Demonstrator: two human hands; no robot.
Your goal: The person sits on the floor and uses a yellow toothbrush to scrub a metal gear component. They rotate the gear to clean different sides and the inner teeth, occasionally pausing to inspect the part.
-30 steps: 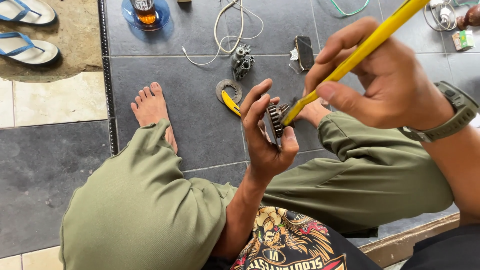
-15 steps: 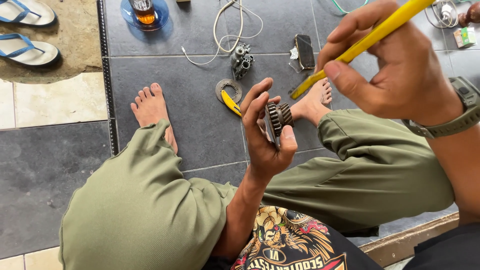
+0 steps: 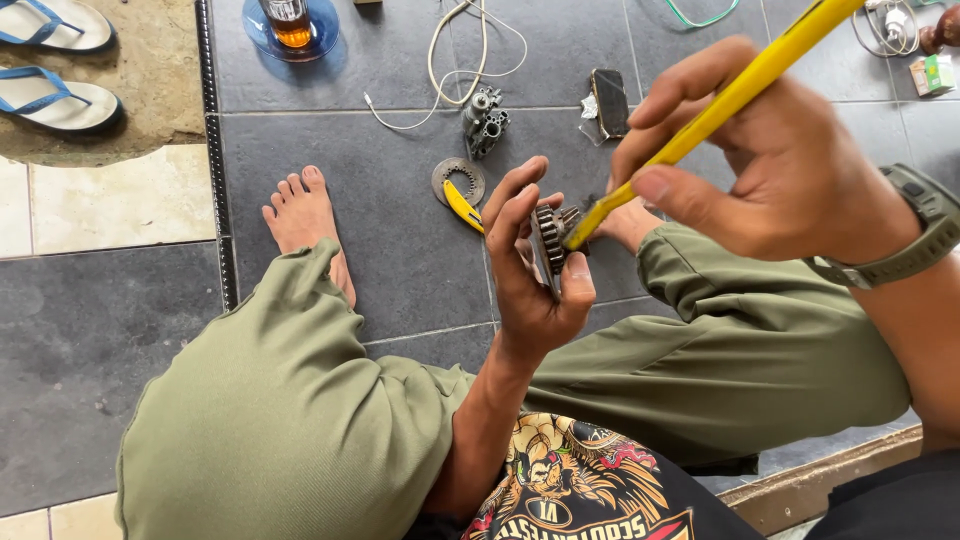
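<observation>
Compared with half a second before, the tip of the yellow tool (image 3: 730, 100) has come back down and now touches the toothed metal gear (image 3: 551, 245); before, it was lifted a little away, toward 2 o'clock. I judge that the person works again on the teeth or on the centre of the gear, picking or cleaning it, and this step is not finished.

The left hand (image 3: 530, 265) is closed around the gear, with the thumb at its lower right edge and the fingers behind it, so the gear stands on edge above the knees. The right hand (image 3: 770, 170) grips the yellow tool like a pen; the gear lies at about 8 o'clock from this hand, at the end of the tool.

On the grey tiled floor (image 3: 400, 250), at about 11 o'clock from the gear, lie a flat metal ring (image 3: 458, 180) and a small metal assembly (image 3: 485, 120).
</observation>
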